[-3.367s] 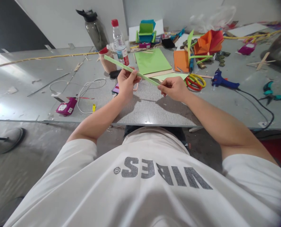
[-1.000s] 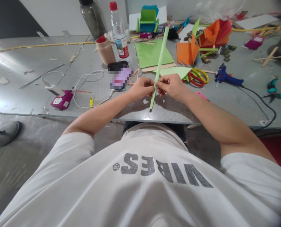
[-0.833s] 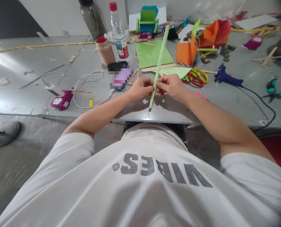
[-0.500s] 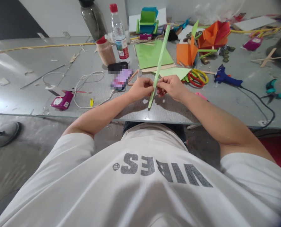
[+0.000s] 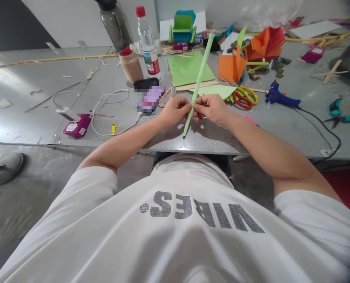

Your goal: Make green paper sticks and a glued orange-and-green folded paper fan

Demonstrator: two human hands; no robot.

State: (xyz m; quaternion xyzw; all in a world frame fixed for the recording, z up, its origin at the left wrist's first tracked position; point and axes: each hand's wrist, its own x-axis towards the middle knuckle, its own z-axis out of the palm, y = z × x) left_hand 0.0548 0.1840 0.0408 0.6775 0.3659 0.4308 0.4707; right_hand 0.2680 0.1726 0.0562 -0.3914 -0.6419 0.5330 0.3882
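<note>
A long, narrow light green paper strip (image 5: 202,68) slants up and away from me over the front of the table. My left hand (image 5: 176,110) is closed on its lower part from the left side. From the right, my right hand (image 5: 211,108) pinches the strip at about the same height, with fingertips close to the left ones. Beyond the hands lie a green paper sheet (image 5: 189,70) and a paler green paper piece (image 5: 218,91). Red and yellow handled scissors (image 5: 245,98) lie just past my right hand; their blades are mostly hidden.
A blue glue gun (image 5: 282,96) with a black cord and teal-handled pliers (image 5: 339,116) lie at right. Orange folded paper (image 5: 232,67) stands farther back. On the left are a phone (image 5: 151,99), a plastic bottle (image 5: 149,51), a white cable (image 5: 110,94) and a purple adapter (image 5: 77,126).
Both thumbs and fingertips have drawn closer together on the strip. The strip's lower end has shifted slightly left, and its top slightly right.
</note>
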